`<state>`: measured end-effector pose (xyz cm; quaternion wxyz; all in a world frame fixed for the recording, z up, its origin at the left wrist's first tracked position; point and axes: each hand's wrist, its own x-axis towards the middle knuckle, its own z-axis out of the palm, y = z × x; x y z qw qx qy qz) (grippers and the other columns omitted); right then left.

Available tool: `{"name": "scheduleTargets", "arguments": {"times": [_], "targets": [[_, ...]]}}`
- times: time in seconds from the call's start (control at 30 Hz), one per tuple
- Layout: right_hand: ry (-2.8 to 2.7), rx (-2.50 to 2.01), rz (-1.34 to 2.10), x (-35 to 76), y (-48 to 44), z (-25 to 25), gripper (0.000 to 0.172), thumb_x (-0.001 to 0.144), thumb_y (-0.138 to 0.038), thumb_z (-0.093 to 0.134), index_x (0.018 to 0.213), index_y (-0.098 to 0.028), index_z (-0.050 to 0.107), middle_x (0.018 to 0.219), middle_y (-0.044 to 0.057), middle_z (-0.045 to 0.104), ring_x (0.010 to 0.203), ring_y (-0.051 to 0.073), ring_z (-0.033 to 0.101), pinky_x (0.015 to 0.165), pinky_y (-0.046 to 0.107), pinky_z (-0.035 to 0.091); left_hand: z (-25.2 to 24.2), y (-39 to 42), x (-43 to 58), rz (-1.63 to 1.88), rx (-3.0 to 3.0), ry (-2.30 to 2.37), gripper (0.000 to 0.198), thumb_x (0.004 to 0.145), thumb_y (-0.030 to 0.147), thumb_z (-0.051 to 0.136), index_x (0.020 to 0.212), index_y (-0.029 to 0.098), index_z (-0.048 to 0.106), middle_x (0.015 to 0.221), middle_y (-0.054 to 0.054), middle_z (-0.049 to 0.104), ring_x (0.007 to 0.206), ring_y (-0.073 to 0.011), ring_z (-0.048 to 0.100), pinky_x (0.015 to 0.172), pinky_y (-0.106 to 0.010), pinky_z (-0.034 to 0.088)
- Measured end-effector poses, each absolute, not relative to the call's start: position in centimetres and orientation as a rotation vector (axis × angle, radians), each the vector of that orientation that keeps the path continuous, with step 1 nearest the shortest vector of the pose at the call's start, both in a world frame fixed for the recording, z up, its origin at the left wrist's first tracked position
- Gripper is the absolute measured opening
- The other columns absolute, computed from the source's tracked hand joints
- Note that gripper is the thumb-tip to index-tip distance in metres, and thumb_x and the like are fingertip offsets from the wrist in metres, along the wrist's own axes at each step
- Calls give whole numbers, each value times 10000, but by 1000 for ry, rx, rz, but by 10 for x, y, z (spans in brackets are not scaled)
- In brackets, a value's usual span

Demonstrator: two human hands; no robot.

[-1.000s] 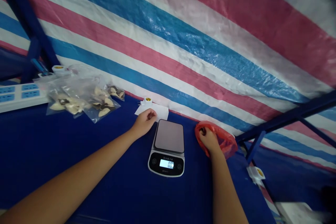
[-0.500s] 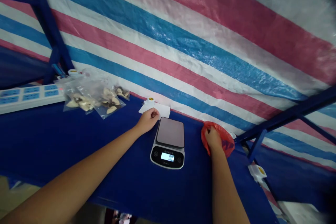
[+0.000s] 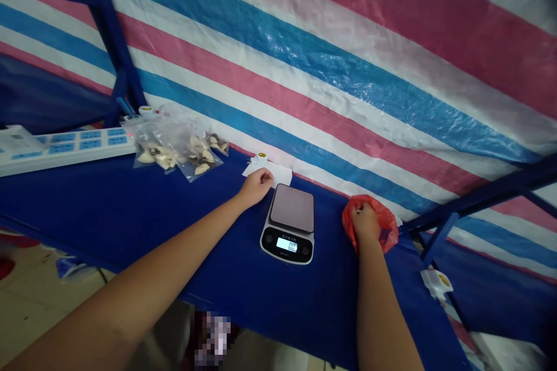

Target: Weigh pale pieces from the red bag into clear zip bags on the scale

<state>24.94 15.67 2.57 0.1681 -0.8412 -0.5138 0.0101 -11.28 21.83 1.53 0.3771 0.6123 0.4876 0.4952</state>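
A digital kitchen scale (image 3: 292, 208) with a grey top plate stands on the blue table, its lit display reading 0.0. Just left of its far corner rests my left hand (image 3: 257, 186), fingers curled in and nothing seen in them, against a sheet of white paper (image 3: 281, 174). To the right of the scale, my right hand (image 3: 366, 221) reaches into the mouth of a red plastic bag (image 3: 389, 236). Its fingers are bent together, and the bag hides what they hold, if anything.
Clear zip bags with dried slices (image 3: 198, 156) lie at the back left beside a long white power strip (image 3: 87, 145). A small white roll (image 3: 261, 157) stands behind the paper. Blue frame bars (image 3: 444, 235) and a striped tarp (image 3: 304, 87) close off the back.
The view has shifted slightly, so the scene sits a little further right. My right hand stays in the red bag, its fingers slightly moved. My left hand stays beside the scale.
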Motion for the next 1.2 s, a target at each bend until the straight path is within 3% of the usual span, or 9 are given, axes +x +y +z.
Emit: {"name": "scheduleTargets", "arguments": {"times": [0.1, 0.33, 0.67, 0.93, 1.2], "targets": [[-1410, -2341, -35, 249, 157, 27, 385, 967, -390, 448, 1131, -134, 685, 1009, 156, 756, 882, 278, 713, 741, 339, 498, 14, 220, -114, 1272, 1551, 1232, 59, 740, 222, 572, 788, 203, 601, 736, 21, 607, 686, -148, 540, 707, -291, 453], [-1341, -2297, -194, 259, 153, 41, 422, 972, -358, 401, 1088, -99, 713, 1010, 182, 758, 926, 279, 703, 837, 333, 489, 7, 225, -115, 1291, 1523, 1174, 88, 731, 255, 579, 798, 204, 601, 723, 23, 596, 674, -148, 553, 679, -285, 441], [-1517, -2505, 28, 277, 142, 41, 377, 933, -431, 551, 938, -127, 774, 910, 179, 777, 934, 313, 743, 827, 354, 529, 7, 227, -115, 1302, 1484, 1128, 94, 719, 264, 589, 791, 204, 598, 724, 24, 594, 660, -148, 551, 660, -282, 442], [-1529, -2601, 46, 268, 151, 30, 506, 1020, -393, 385, 1275, -38, 640, 1084, 258, 746, 1038, 330, 738, 893, 409, 533, 13, 220, -116, 1295, 1498, 1134, 51, 733, 227, 583, 771, 197, 599, 719, 29, 593, 669, -135, 542, 681, -269, 435], [-1566, -2583, 41, 269, 151, 29, 487, 1023, -390, 388, 1297, -75, 639, 1108, 238, 745, 1058, 353, 730, 908, 422, 523, 16, 217, -117, 1273, 1514, 1159, 52, 735, 180, 568, 778, 188, 596, 720, 33, 588, 658, -126, 519, 677, -262, 422]]}}
